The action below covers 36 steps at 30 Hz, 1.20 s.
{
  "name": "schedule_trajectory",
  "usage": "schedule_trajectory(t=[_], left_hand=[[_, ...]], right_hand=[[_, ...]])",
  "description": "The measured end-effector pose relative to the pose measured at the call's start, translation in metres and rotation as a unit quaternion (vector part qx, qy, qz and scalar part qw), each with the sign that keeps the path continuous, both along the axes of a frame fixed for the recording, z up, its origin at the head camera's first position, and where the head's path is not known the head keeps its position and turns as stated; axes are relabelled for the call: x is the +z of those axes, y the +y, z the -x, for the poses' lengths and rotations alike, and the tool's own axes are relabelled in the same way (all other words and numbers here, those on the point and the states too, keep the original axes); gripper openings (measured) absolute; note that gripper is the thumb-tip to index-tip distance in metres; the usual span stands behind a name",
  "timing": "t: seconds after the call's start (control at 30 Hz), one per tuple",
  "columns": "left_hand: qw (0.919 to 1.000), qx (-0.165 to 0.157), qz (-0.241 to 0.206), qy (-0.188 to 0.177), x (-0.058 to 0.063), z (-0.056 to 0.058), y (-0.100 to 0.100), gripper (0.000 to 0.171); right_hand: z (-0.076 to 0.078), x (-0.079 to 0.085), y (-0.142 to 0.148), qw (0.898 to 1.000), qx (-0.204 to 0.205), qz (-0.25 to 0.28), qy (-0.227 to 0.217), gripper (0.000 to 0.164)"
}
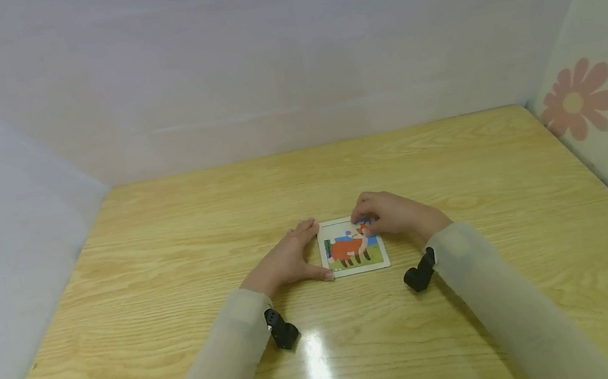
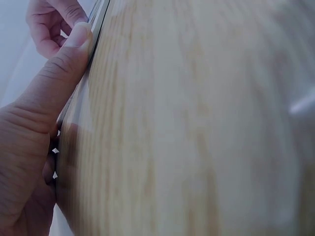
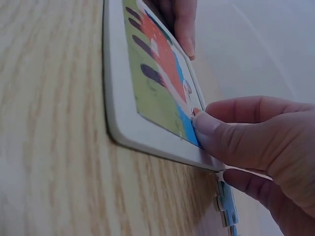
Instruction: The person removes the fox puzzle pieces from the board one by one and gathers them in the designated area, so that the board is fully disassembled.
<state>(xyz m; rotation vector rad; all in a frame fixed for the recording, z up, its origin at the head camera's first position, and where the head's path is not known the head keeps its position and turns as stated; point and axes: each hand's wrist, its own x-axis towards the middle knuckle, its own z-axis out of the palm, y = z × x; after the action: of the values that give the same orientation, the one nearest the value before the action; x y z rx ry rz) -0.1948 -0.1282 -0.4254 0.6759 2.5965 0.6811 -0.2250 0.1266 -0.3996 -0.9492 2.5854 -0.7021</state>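
A small jigsaw puzzle board [image 1: 357, 270] with a pale frame lies flat on the table, showing a red-orange fox on green and blue. My left hand [image 1: 291, 255] holds its left side, thumb at the near corner and fingers at the far corner; the left wrist view shows the thumb [image 2: 74, 44] against the edge. At the far right corner, my right hand [image 1: 395, 211] pinches a puzzle piece [image 3: 196, 112] by the fox's head, mostly hidden by the fingers. The thumb [image 3: 216, 132] lies over the picture. A bare white patch shows in the picture's upper part.
Blue jigsaw pieces [image 3: 226, 204] lie beyond the board, under the right hand in the right wrist view. The wooden table [image 1: 167, 239] meets pale cloth walls at the back and sides. Black wrist cameras [image 1: 283, 330] sit on both wrists.
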Motion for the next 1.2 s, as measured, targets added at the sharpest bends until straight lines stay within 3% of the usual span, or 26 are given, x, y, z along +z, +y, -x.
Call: schedule_trajectory(t=[0.47, 0.63, 0.87, 1.2], left_hand=[[0.9999, 0.006, 0.003, -0.008, 0.001, -0.001, 0.0, 0.112], [0.9999, 0.006, 0.003, -0.01, 0.001, -0.001, 0.002, 0.111], [1.0, 0.002, 0.003, -0.008, 0.002, -0.001, 0.002, 0.111], [1.0, -0.006, 0.002, 0.001, 0.003, 0.001, 0.001, 0.112]], right_hand=[[0.012, 0.01, -0.015, 0.993, 0.017, -0.113, -0.011, 0.015], [0.013, 0.014, -0.017, 0.991, 0.024, -0.131, -0.011, 0.015], [0.011, 0.015, -0.017, 0.992, 0.029, -0.123, -0.006, 0.016], [0.008, 0.01, -0.014, 0.997, 0.0, -0.076, -0.013, 0.015]])
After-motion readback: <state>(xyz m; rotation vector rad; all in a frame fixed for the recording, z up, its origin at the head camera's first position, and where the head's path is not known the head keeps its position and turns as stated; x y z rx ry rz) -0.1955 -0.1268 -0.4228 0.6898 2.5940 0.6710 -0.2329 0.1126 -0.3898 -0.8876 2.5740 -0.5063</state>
